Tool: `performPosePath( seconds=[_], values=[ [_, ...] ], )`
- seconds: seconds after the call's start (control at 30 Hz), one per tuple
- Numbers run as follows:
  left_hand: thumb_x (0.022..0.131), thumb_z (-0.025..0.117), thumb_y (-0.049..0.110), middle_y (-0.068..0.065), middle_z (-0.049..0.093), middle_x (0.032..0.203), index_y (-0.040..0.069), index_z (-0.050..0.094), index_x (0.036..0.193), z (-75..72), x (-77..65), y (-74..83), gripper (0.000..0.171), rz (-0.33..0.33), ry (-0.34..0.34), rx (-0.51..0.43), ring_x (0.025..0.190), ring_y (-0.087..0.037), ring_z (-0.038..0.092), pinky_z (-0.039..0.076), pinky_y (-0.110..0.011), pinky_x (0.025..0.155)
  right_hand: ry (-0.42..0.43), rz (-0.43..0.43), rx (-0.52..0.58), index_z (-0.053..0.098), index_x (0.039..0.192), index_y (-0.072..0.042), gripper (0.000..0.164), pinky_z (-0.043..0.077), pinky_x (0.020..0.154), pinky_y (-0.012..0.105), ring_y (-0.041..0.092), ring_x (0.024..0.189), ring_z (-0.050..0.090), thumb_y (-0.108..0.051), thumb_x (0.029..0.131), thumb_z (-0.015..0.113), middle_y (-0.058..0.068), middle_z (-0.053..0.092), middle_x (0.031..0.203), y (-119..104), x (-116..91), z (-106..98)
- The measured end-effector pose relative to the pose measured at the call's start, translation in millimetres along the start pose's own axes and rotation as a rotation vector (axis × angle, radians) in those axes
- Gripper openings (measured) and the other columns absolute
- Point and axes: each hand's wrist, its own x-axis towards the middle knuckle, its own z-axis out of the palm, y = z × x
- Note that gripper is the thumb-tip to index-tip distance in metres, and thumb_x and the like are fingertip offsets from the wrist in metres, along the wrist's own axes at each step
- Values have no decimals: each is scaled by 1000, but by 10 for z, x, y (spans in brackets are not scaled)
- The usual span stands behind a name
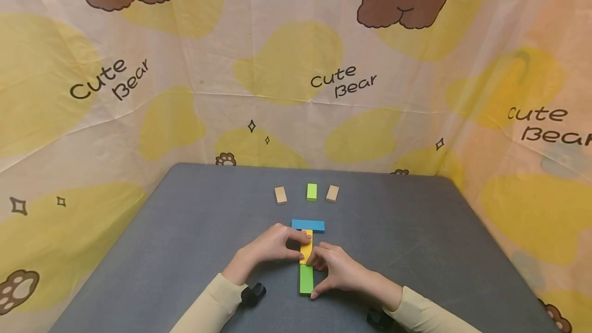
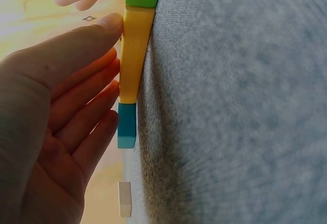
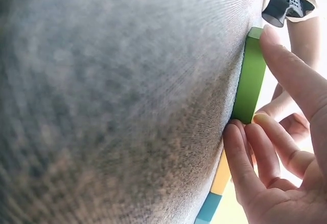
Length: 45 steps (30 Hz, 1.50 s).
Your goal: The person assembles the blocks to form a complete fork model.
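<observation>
A yellow block (image 1: 306, 245) lies in line with a green block (image 1: 306, 280) nearer the person, and a blue block (image 1: 308, 225) lies crosswise at its far end. My left hand (image 1: 272, 244) holds the yellow block between thumb and fingers, fingertips over its upper part. In the left wrist view, its thumb (image 2: 82, 50) meets the yellow block close to the green one. The right hand (image 1: 343, 268) spans the green block, thumb at its near end. Its other fingers curl by the joint between green and yellow, as the right wrist view shows.
Farther back on the grey table (image 1: 208, 209) lie a wooden block (image 1: 280, 195), a small green block (image 1: 312, 192) and another wooden block (image 1: 332, 193). A patterned cloth (image 1: 277, 117) hangs behind and at both sides. Black devices (image 1: 253, 294) sit at the wrists.
</observation>
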Motion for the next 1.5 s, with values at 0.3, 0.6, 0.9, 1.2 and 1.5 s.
performPosePath(
  seconds=[0.3, 0.6, 0.9, 1.2, 1.5],
  values=[
    [83, 75, 31, 11, 69, 122, 21, 69, 121, 4, 3, -7, 39, 14, 11, 2, 118, -8, 63, 51, -30, 101, 0, 18, -6, 62, 105, -15, 57, 53, 74, 11, -2, 85, 59, -39, 61, 90, -4, 57, 98, -6, 11, 0],
    [84, 74, 31, 11, 69, 123, 21, 68, 122, -4, -1, 5, 40, 6, 4, -2, 119, -8, 63, 51, -30, 102, 6, 22, -10, 62, 104, -16, 57, 53, 74, 11, -2, 84, 58, -39, 60, 90, -4, 57, 97, -7, 18, 8],
    [84, 74, 32, 11, 68, 123, 21, 68, 122, -4, 0, -5, 40, 12, 6, -2, 119, -8, 63, 51, -31, 102, 6, 23, -11, 62, 104, -16, 57, 53, 74, 11, -3, 84, 59, -39, 60, 90, -4, 56, 97, -7, 23, 6],
    [84, 74, 32, 12, 68, 123, 22, 68, 122, 1, 6, -16, 40, 11, 3, 0, 119, -8, 63, 51, -30, 101, 8, 28, -11, 62, 104, -16, 57, 52, 73, 10, -3, 84, 58, -39, 60, 90, -4, 56, 97, -3, 25, 9],
    [84, 74, 33, 12, 69, 122, 22, 69, 122, 5, 12, -28, 40, 13, 4, -3, 118, -8, 63, 51, -30, 101, 7, 37, -14, 62, 104, -16, 57, 52, 73, 10, -3, 83, 58, -39, 61, 90, -4, 56, 96, -19, 25, 5]
  ],
)
